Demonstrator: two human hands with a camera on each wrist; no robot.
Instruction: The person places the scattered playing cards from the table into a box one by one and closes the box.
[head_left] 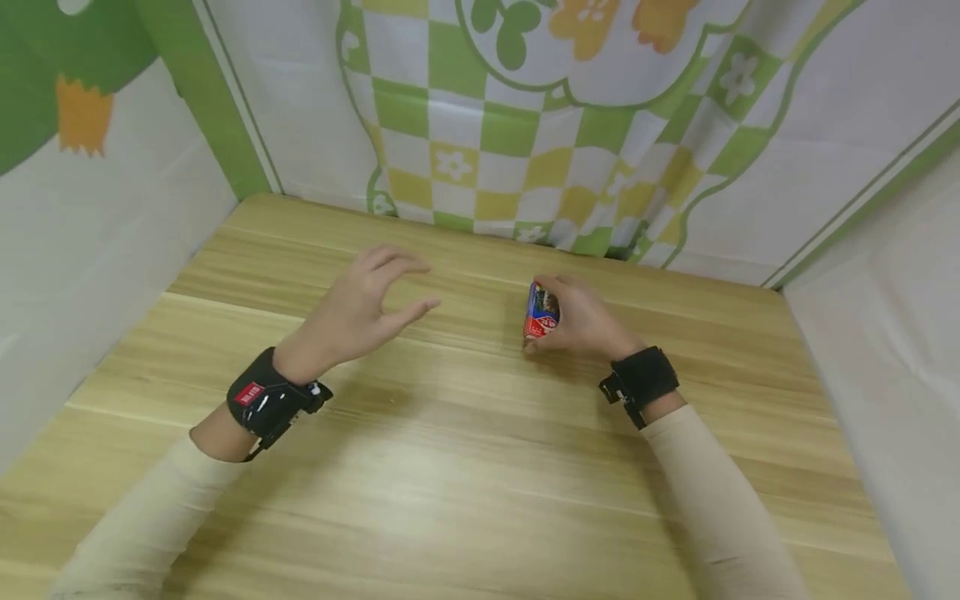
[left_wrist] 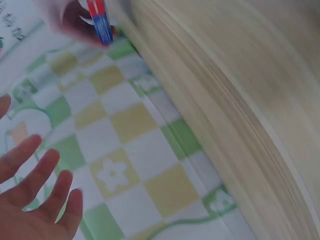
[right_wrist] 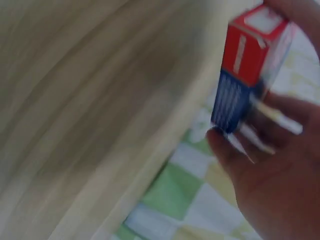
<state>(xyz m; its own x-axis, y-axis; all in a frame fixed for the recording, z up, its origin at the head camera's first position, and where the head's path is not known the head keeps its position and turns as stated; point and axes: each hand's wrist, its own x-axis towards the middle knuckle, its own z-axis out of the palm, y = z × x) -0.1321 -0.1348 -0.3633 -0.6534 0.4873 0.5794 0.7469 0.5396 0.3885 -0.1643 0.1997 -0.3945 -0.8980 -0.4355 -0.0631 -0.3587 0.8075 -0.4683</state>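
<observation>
A small red and blue printed box (head_left: 542, 312) is in my right hand (head_left: 585, 321), gripped between the thumb at one end and the fingers at the other. In the right wrist view the box (right_wrist: 240, 70) shows a red end part and a blue part with white print, slightly blurred. My left hand (head_left: 363, 304) hovers over the table left of the box, apart from it, with fingers spread in a loose curve and nothing held. The left wrist view shows its fingers (left_wrist: 37, 175) apart. Whether the box touches the table cannot be told.
The wood-grain table (head_left: 420, 467) runs to a back edge against a green, yellow and white checked curtain (head_left: 510, 167). White panels stand at the left (head_left: 90, 275) and right (head_left: 885, 317). Both wrists wear black straps (head_left: 645, 379).
</observation>
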